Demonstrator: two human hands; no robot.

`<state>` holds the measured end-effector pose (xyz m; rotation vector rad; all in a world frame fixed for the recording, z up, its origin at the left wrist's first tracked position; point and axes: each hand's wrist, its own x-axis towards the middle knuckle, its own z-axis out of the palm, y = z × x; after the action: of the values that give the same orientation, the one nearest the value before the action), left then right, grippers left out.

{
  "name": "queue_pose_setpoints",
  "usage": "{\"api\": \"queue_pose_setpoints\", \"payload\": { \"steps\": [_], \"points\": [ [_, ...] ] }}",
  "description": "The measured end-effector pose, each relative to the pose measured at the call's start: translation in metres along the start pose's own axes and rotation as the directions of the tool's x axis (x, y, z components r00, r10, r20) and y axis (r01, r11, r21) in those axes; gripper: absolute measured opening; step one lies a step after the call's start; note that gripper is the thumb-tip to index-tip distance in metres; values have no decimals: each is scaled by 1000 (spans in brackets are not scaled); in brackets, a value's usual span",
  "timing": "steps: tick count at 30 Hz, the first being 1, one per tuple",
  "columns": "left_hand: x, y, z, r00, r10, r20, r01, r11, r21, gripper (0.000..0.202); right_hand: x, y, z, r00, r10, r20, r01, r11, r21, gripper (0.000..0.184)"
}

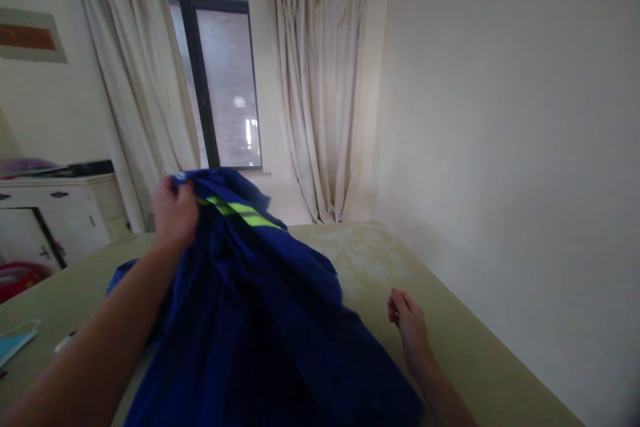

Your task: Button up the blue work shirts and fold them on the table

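My left hand grips a dark blue work garment near its top edge and holds that part up off the bed. A fluorescent yellow-green band with a grey strip crosses the cloth beside my fingers. From there the garment hangs in loose folds down toward me, and its full shape cannot be made out. To the right of the cloth, my right hand is raised over the bed with its fingers curled in. Nothing shows in it, and it stands apart from the garment.
Under the garment lies a bed with a pale green patterned cover. A light blue face mask and a small white item rest at its left. A white cabinet stands beyond, with a red basin low down. A wall borders the right side.
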<state>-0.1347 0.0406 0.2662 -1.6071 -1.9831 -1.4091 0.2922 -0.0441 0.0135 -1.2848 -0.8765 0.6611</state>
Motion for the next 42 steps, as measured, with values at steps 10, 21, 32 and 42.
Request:
{"api": "queue_pose_setpoints", "payload": {
  "steps": [10, 21, 32, 42],
  "points": [
    [-12, -109, -21, 961, -267, 71, 232, 920, 314, 36, -6, 11, 14, 995, 9, 99, 1, 996, -91, 40],
    [-262, -41, 102, 638, 288, 715, -344, 936, -70, 19, -17, 16, 24, 959, -124, 255, 231, 863, -449, 36],
    [-320, 8, 114, 459, 351, 816, -369, 911, -185, 31, -19, 18, 23, 970, -110, 217, 199, 870, -451, 43],
    [-304, -8, 107, 591, 370, 717, -427, 898, -112, 22, -17, 20, 23, 967, -132, 219, 223, 852, -474, 45]
  ]
}}
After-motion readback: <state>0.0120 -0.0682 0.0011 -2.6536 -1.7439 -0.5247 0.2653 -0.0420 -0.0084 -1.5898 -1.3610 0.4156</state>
